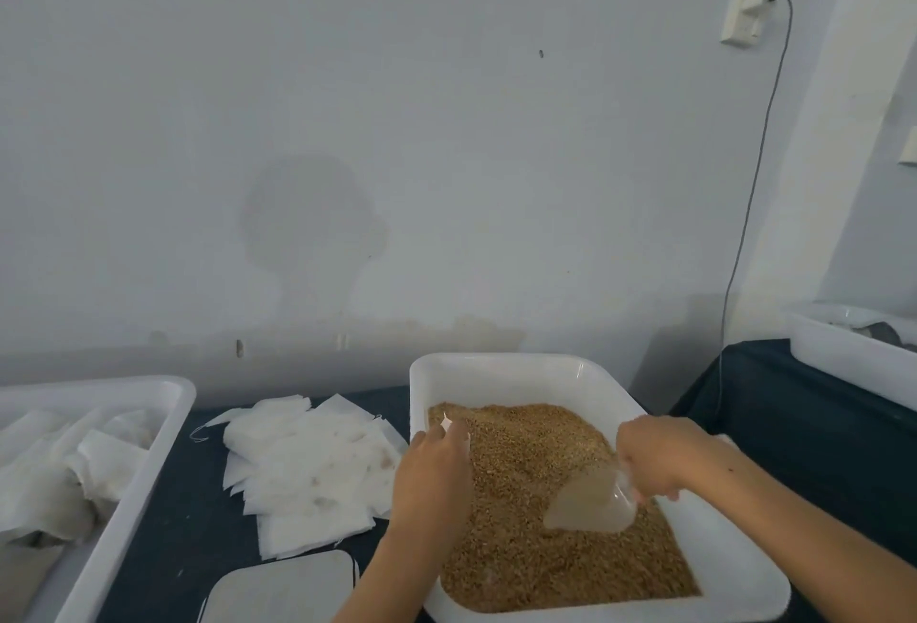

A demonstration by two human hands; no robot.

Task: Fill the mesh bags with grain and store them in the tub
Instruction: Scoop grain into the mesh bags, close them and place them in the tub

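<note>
Right hand (660,458) grips scoop (590,506) low over grain (536,548) in tray (501,374), ready to load. Left hand (434,468) pinches a bag (454,429) above the grain so spills fall back. Spare bags (302,468) at the table's middle; tub (149,448) at its left edge.

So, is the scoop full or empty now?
Cannot tell: the scoop in the right hand lies on the grain, blurred.

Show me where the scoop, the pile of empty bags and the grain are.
scoop (590,506), head view, on its clear bowl.
pile of empty bags (307,468), head view, middle of the pile.
grain (536,568), head view, bare surface.
</note>
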